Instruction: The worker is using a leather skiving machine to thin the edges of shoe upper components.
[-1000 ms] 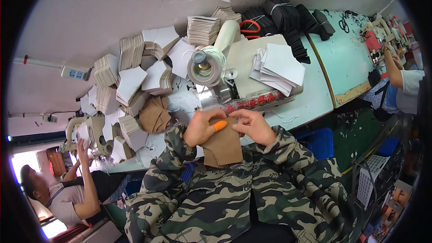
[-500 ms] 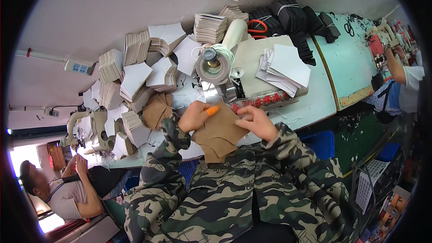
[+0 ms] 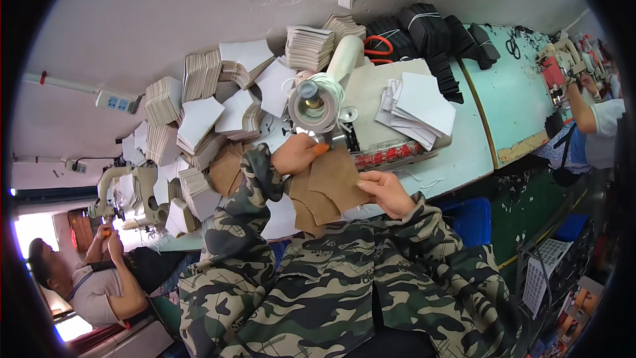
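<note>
My left hand (image 3: 296,153) grips the upper left corner of a brown cut piece (image 3: 334,180) and pinches a small orange tool (image 3: 321,148) near the machine. My right hand (image 3: 389,191) holds the same brown piece by its right edge, just above my camouflage jacket. A second brown piece (image 3: 309,207) lies under it. Right above my hands stands a grey machine with a round spool of white thread (image 3: 315,103).
Stacks of white cut pieces (image 3: 199,116) crowd the bench to the left; a loose white pile (image 3: 417,106) lies to the right. Red scissors (image 3: 377,45) and black bundles (image 3: 430,33) sit behind. Another person works at a machine at lower left (image 3: 99,278), one more at far right (image 3: 596,119).
Both hands have carried the brown piece up toward the machine and spread apart: the left hand moved up-left to the machine, the right slid to the piece's right edge.
</note>
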Demonstrator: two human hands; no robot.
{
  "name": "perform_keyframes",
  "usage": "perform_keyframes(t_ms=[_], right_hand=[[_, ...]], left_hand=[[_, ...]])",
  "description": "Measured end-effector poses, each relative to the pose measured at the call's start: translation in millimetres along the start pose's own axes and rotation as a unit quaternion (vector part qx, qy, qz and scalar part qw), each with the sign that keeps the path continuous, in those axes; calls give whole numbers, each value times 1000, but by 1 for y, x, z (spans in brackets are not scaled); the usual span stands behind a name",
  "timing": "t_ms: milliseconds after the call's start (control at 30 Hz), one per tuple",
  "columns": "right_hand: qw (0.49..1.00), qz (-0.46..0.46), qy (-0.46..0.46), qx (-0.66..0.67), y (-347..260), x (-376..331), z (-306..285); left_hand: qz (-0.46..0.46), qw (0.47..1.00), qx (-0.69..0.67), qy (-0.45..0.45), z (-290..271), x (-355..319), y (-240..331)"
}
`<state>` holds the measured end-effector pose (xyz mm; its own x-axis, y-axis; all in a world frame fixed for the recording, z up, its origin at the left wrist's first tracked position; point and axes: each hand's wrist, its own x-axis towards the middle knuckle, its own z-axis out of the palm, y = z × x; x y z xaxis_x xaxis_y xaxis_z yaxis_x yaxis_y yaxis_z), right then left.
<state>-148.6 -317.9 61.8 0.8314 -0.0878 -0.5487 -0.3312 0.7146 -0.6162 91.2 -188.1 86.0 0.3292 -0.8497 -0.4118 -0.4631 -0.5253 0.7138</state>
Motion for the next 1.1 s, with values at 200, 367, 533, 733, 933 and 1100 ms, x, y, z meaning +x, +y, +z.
perform_keyframes(t_ms=[200, 367, 533, 733, 933, 1100], right_hand=[[892, -262, 85, -359, -90, -26, -13], [951, -64, 15, -301, -22, -14, -31], [992, 39, -81, -92, 22, 3, 13], [992, 86, -87, -8, 24, 13, 17], [990, -84, 2, -110, -15, -10, -13], [396, -515, 287, -704, -155, -52, -13]], left_hand=[[17, 999, -44, 15, 6, -13, -8], [-25, 999, -8, -18, -10, -28, -6], [-92, 980, -175, -21, -11, -44, -9], [-68, 987, -143, 1, -11, -34, -16], [-12, 997, -75, -1, -8, -10, 1], [1, 975, -202, -91, 5, -25, 0]])
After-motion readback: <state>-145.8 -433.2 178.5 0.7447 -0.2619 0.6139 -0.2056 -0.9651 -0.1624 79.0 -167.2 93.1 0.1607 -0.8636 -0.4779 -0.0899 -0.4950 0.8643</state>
